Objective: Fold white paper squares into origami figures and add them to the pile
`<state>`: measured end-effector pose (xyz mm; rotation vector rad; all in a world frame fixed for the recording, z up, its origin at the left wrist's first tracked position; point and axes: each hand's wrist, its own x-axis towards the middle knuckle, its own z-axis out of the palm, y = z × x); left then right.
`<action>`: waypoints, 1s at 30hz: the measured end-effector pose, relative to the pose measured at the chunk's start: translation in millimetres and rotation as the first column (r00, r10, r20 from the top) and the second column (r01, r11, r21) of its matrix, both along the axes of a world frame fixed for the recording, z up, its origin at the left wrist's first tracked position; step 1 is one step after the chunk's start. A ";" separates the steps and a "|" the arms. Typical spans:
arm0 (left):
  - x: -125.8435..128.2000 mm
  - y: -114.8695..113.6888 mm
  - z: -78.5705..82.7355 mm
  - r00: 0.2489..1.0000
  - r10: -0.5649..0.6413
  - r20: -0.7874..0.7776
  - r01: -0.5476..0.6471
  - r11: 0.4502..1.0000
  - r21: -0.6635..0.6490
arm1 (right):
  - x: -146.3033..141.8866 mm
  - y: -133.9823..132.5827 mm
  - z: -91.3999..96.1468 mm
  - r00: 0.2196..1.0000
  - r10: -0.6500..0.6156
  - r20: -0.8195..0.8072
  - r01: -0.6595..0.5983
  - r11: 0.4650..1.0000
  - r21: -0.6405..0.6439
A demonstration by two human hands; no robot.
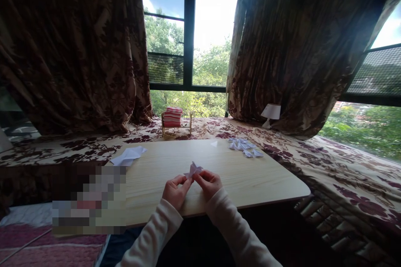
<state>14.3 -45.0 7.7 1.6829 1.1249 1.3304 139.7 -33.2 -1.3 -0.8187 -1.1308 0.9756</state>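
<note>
A small piece of folded white paper (194, 169) is pinched between my two hands, just above the wooden table (250, 183). My left hand (177, 190) grips its left side with thumb and fingers closed. On the other side, my right hand (209, 182) has its fingertips closed on the paper's right part. Pointed flaps stick up from the paper; its lower part is hidden by my fingers. Several folded paper pieces (244, 147) lie grouped at the table's far right. Flat white paper sheets (128, 155) rest at the far left.
One small white paper scrap (214, 144) lies near the table's back edge. Beyond it, a small rack with striped folded cloths (172, 117) and a white lamp (271, 112) stand on the patterned window-seat cover. A blurred-out patch covers the table's left front.
</note>
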 end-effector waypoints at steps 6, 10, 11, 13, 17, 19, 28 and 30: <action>2.2 -2.0 4.6 1.000 -0.017 -0.018 0.018 0.999 0.051 | -0.5 1.7 -4.2 0.999 0.043 -0.028 -0.043 0.999 0.016; 1.5 -2.2 3.5 0.999 -0.010 -0.033 0.012 0.998 0.066 | 1.2 2.4 -6.5 0.998 -0.024 0.057 0.021 0.999 0.050; 1.3 -2.2 2.9 0.999 -0.017 -0.032 0.019 0.998 0.068 | 1.6 2.5 -6.9 0.996 -0.044 0.084 0.039 0.997 0.059; 0.9 -2.3 1.5 0.999 -0.025 -0.029 0.027 0.997 0.071 | 2.3 2.5 -7.2 0.988 -0.080 0.131 0.070 0.995 0.074; 1.1 -1.8 -0.3 0.999 -0.016 -0.029 0.018 0.997 0.072 | 2.3 2.9 -6.4 0.977 -0.142 0.162 0.131 0.989 0.072; 1.3 -1.0 -0.4 1.000 -0.011 -0.028 0.013 0.997 0.073 | 2.2 3.8 -6.5 0.975 -0.160 0.156 0.155 0.987 0.046; 0.7 -1.0 0.2 0.995 0.097 -0.036 -0.094 0.993 0.071 | 6.9 8.9 -14.2 0.937 -0.285 0.203 0.292 0.956 -0.007; 1.2 0.0 -1.9 0.990 0.130 -0.062 -0.123 0.987 0.108 | 9.4 4.7 -11.2 0.889 -0.398 0.226 0.385 0.917 0.101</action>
